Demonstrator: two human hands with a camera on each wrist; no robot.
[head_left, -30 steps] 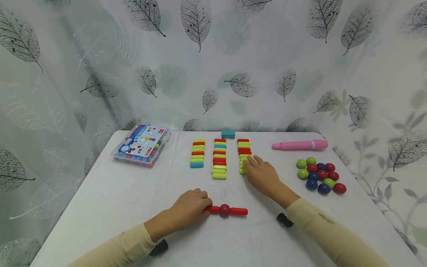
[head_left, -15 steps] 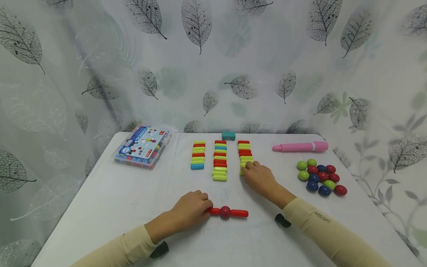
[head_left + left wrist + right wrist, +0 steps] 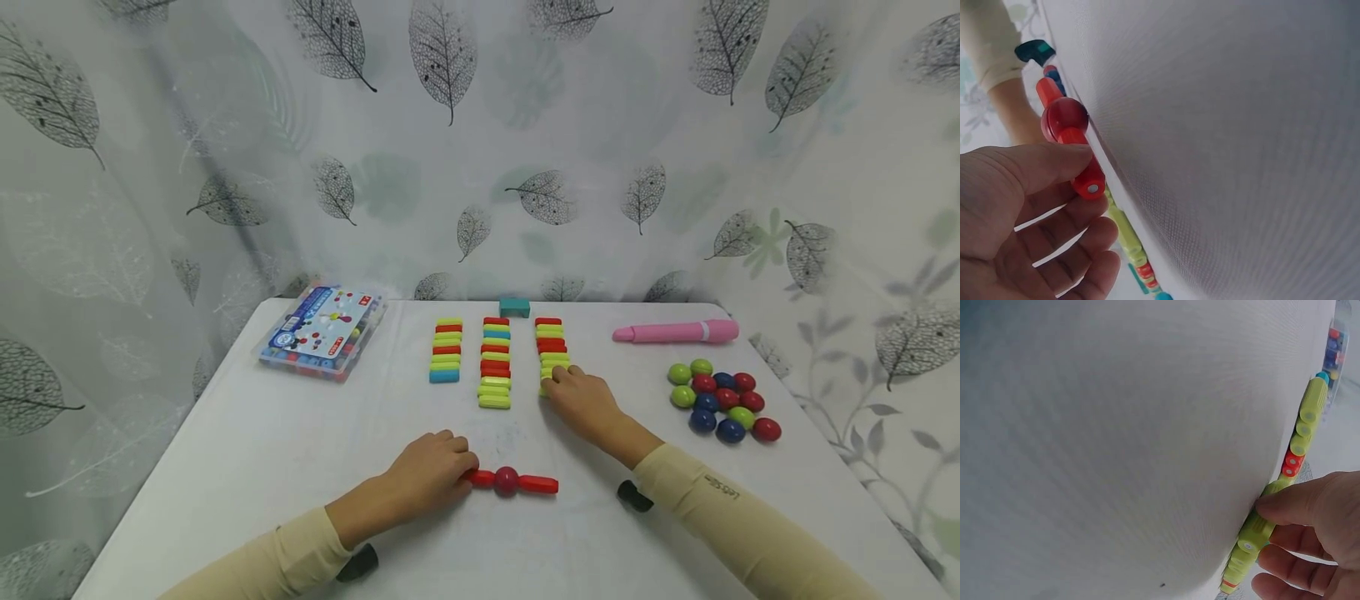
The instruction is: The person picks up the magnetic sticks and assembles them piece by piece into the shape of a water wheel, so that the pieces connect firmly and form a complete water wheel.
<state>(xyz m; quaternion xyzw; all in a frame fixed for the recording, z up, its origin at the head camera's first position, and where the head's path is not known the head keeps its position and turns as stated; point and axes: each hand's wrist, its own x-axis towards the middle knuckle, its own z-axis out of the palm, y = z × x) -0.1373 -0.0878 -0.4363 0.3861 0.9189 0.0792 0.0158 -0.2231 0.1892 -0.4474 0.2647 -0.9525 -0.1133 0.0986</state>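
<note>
My left hand pinches one end of a straight red piece: a red magnetic rod, a dark red ball and a second red rod joined in line. In the left wrist view, thumb and index finger hold the near rod, whose end shows a silvery dot. My right hand is at the near end of the right-hand column of rods. There, in the right wrist view, thumb and index finger pinch a yellow-green rod. Its far end is hidden by the fingers.
Left of the right hand lie a middle column of rods and a left column. A lidded plastic box sits back left. At right are a pink pen-shaped item and several coloured balls; a teal block stands behind.
My right hand has moved slightly nearer and left, its fingers settling at the near end of the right-hand column. The left hand and the red piece stay in place.
</note>
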